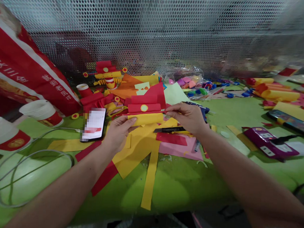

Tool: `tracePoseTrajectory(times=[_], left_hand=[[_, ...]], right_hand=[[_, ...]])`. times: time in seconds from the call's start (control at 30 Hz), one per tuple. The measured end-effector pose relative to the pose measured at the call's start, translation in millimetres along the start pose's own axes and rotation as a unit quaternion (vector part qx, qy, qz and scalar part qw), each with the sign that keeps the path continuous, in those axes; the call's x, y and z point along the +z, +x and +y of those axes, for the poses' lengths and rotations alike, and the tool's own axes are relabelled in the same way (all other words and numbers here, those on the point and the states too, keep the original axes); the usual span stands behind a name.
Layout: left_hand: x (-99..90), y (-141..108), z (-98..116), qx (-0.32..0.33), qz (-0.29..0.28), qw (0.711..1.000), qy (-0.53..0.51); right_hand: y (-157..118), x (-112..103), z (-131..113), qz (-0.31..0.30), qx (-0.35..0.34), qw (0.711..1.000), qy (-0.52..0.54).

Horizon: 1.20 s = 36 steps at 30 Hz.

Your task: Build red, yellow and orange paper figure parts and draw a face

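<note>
A folded red and yellow paper hat (145, 117) with a pale yellow disc on its front is held up over the table's middle. My left hand (119, 131) is closed, its thumb pressed on the yellow band at the hat's left end. At the other end, my right hand (185, 117) pinches the red upper part's edge between thumb and fingertips. Under the hands lie yellow paper sheets (133, 157) and a long yellow strip (151, 181). A black utility knife (170, 129) rests just below my right hand, above a red paper piece (172, 139) and a pink sheet (183, 149).
Left of the hands are a lit phone (94, 125) on a cable, stacked paper cups (42, 112) and a large red bag (30, 65). A similar paper figure (108, 75) stands behind. At right are a purple power strip (269, 142) and another phone (290, 121).
</note>
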<state>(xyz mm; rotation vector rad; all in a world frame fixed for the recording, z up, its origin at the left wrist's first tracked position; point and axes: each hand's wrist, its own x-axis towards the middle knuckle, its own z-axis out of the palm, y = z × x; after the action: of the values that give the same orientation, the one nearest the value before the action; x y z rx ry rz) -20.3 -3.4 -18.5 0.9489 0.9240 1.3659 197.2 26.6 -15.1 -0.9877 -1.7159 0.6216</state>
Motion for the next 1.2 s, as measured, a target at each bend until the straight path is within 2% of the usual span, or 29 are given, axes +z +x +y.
tracePoseTrajectory(times=[0.33, 0.73, 0.93, 1.2], left_hand=[[1.4, -1.1, 0.8, 0.006, 0.002, 1.0, 0.0], [0.6, -1.5, -0.1, 0.019, -0.027, 0.999, 0.015], [1.6, -1.9, 0.4, 0.01, -0.007, 1.0, 0.021], [-0.6, 0.4, -1.5, 0.015, -0.005, 1.0, 0.011]], right_hand=[[0.1, 1.1, 0.2, 0.002, -0.005, 1.0, -0.013], [0.3, 0.6, 0.6, -0.004, -0.019, 1.0, -0.018], [0.4, 0.6, -0.6, 0.0, -0.015, 1.0, -0.021], [-0.2, -0.3, -1.0, -0.024, -0.012, 0.999, -0.036]])
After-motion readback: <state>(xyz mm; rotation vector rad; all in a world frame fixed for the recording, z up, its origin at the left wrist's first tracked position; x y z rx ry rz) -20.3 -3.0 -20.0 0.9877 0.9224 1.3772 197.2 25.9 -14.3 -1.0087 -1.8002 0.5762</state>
